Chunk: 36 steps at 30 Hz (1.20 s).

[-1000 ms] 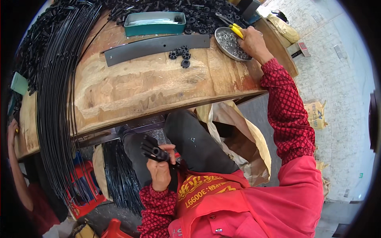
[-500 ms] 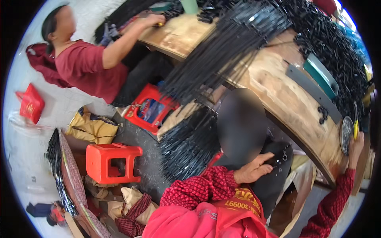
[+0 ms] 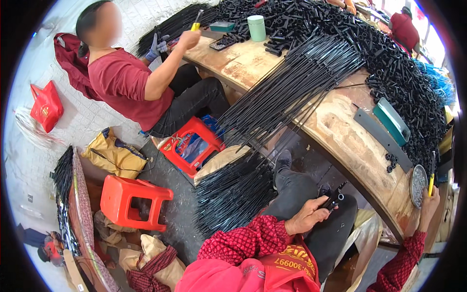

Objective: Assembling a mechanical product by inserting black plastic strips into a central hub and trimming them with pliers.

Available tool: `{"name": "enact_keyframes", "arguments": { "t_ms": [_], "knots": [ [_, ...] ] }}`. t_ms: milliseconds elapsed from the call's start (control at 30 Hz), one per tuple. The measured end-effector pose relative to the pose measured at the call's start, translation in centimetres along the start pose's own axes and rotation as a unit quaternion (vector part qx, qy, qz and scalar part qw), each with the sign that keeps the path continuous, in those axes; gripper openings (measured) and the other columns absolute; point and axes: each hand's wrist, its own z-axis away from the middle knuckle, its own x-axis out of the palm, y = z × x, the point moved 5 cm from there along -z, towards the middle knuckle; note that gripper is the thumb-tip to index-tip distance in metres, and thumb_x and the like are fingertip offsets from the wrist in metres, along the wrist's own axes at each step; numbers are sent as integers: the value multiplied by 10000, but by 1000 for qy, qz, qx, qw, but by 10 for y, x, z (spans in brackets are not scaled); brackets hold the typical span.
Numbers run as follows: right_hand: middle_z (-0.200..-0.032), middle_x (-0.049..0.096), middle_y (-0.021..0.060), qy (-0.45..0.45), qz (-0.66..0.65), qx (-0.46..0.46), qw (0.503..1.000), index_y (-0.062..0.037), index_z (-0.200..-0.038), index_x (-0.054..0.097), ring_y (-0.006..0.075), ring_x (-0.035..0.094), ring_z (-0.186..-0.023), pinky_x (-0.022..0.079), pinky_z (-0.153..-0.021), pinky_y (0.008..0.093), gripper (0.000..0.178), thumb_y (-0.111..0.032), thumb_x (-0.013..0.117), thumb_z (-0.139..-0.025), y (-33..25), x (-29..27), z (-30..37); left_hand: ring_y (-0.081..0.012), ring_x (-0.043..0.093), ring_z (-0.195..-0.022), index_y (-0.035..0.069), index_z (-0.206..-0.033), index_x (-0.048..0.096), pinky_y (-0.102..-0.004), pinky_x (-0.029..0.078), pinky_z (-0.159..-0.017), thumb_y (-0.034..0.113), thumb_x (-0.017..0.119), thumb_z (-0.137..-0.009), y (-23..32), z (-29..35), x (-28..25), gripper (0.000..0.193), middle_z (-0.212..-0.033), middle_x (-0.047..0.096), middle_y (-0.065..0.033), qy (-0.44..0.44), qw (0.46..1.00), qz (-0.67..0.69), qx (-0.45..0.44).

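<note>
My left hand rests over my lap, its fingers closed round a small bunch of black tubular parts, one with its round hollow end showing. At the right end of the bench my right hand grips a tool with a yellow handle and a slim metal shaft pointing up. Right beside that tool lies a round metal dish filled with tiny pieces. Long thin black rods lie in a bundle across the bench, their ends jutting over its near edge.
Black tubes are heaped along the bench, with a green tray and a grey metal strip. More rods stand at my left knee. Red stools occupy the floor. A co-worker sits left, holding a similar yellow-handled tool.
Black parts now show plainly in my left hand, whose fingers have closed. My right hand still holds the yellow-handled tool, slightly lower in view. The co-worker's tool hand has risen off the bench.
</note>
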Motion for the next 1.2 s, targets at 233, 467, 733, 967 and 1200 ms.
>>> {"name": "enact_keyframes", "arguments": {
  "t_ms": [233,467,733,967,1200],
  "knots": [
    [-804,529,-56,-1,-347,196,917,-25,-1022,629,45,456,-664,364,-586,190,205,-102,608,-833,-161,-13,68,-104,536,-687,-3,-1036,622,-215,431,-634,84,454,-818,35,-22,-13,288,-803,596,-35,84,992,-77,51],
    [-837,614,83,-154,-545,-41,823,12,-831,665,149,593,-764,470,-655,269,112,36,682,-723,-308,64,134,-96,499,-682,-94,-1152,562,-235,403,-634,554,588,-863,28,-16,-5,710,-976,621,-136,25,997,42,60],
    [-958,541,100,-186,-568,-7,801,41,-857,634,158,643,-680,508,-565,256,87,68,670,-783,-322,86,164,-128,526,-708,-127,-1136,546,-253,411,-625,532,615,-856,18,1,-1,720,-920,572,-96,42,994,86,54],
    [-928,549,92,-170,-577,-3,799,35,-854,635,141,617,-647,491,-555,261,66,58,645,-792,-331,92,160,-128,540,-719,-120,-1101,559,-255,428,-652,542,616,-853,32,0,-3,709,-886,588,-89,58,995,46,67],
    [-867,679,107,-96,-518,129,840,51,-900,659,136,618,-761,499,-696,268,126,28,592,-795,-331,87,173,-115,516,-770,-48,-1151,547,-242,434,-690,343,616,-888,24,10,-3,476,-970,529,-50,19,999,-27,39]
  ]
}}
